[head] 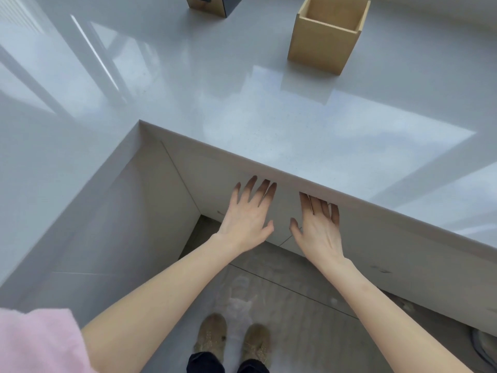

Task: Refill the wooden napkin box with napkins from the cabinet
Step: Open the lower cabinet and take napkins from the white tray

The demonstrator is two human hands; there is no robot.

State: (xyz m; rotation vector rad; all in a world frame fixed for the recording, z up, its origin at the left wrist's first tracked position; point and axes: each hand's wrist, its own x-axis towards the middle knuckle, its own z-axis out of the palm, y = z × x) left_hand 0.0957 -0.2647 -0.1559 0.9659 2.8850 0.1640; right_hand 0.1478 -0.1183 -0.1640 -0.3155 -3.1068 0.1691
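The wooden napkin box (326,36) stands upright on the glossy grey countertop (242,109) at the far right; its open top looks empty from here. Below the counter's front edge runs a white cabinet front (212,181). My left hand (248,215) is spread flat with fingers apart, fingertips reaching up under the counter lip against the cabinet front. My right hand (318,227) is also spread, its fingertips tucked under the lip just to the right. Neither hand holds anything. No napkins are visible.
The counter wraps around in an L, with a second run along the left (53,184). A dark box with a wooden side (212,4) sits at the far top edge. My shoes (234,343) stand on a grey tiled floor.
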